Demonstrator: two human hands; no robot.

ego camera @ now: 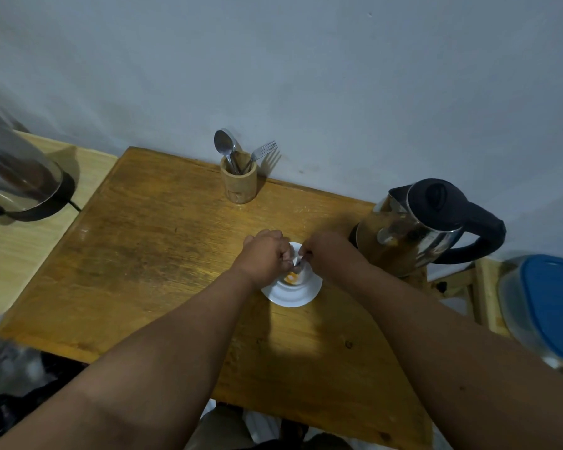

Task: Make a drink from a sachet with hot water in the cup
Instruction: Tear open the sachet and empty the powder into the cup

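Observation:
Both my hands meet over a white saucer [293, 295] in the middle of the wooden table [163, 241]. My left hand [267, 254] and my right hand [325, 254] are closed, thumbs facing each other. They pinch a small silvery and orange item between them that looks like the sachet [295, 269]. It is too small and too covered for me to be sure. The cup is hidden under the hands; I cannot make it out. A steel kettle [429, 228] with a black lid and handle stands to the right of the saucer.
A wooden holder [239, 181] with spoons and a fork stands at the back against the wall. A second kettle-like vessel [17, 177] sits on a lighter table to the left. A clear tub with a blue lid [546, 306] is at the right edge.

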